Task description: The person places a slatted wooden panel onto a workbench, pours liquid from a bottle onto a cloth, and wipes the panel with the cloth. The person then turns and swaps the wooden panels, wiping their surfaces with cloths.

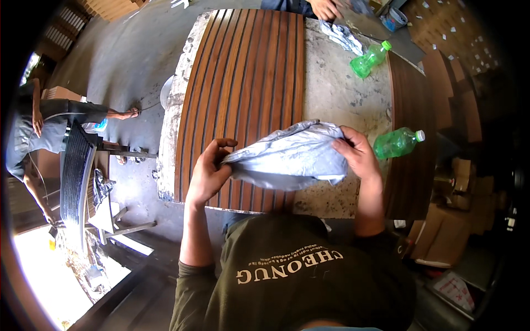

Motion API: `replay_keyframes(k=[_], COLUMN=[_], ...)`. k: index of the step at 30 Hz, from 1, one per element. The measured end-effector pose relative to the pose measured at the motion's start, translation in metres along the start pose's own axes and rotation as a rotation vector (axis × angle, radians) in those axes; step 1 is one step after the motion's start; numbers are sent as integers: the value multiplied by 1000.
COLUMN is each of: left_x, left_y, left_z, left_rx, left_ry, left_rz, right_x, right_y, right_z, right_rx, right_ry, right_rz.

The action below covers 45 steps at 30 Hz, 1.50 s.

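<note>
Between my two hands a pale blue-grey cloth [292,153] is stretched out, its lower edge hanging loose. My left hand [210,171] pinches its left end. At the other end, my right hand [356,153] grips the cloth with the thumb on top. Beneath it lies a brown grooved wood-look panel [243,77] with dark lines between the slats, on a stained, pale worktable [337,99]. A green plastic bottle with a white cap [395,143] rests on its side just right of my right hand.
Another green bottle [369,59] lies farther back, near a crumpled cloth [341,36]. Across the table shows another person's hand [326,9]. At the left, a person [49,127] stands by a dark ribbed panel [75,176]. Cardboard boxes [441,234] are stacked at the right.
</note>
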<state>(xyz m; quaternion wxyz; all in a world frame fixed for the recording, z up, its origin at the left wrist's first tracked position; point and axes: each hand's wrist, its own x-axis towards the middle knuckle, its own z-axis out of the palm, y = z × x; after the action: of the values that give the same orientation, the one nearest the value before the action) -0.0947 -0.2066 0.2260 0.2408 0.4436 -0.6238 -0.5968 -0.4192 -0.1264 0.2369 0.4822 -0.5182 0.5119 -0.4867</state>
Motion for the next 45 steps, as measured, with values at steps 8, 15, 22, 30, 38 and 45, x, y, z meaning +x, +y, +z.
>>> replay_keyframes(k=[8,15,22,30,38,45], left_x=[-18,-15,-26,-7,-22,-32], left_y=[15,-52,-49,-84,-20,-56], left_z=[7,-17,51,87,151,83], left_rx=[-497,-585,-783,-340,834,863], left_ry=[-1,385,429,283,20,53], left_rz=[86,61,-336,-25,610,656], right_x=[-27,-49,-38,-28,-29,32], right_y=[78,80,76,45,34,124], right_z=[77,154,142,101,135,61], right_rx=[981,956,866,806,829,-466], right_ry=[-83,-11,138,302,422,519], right_rz=[172,363,310,156,217,-55])
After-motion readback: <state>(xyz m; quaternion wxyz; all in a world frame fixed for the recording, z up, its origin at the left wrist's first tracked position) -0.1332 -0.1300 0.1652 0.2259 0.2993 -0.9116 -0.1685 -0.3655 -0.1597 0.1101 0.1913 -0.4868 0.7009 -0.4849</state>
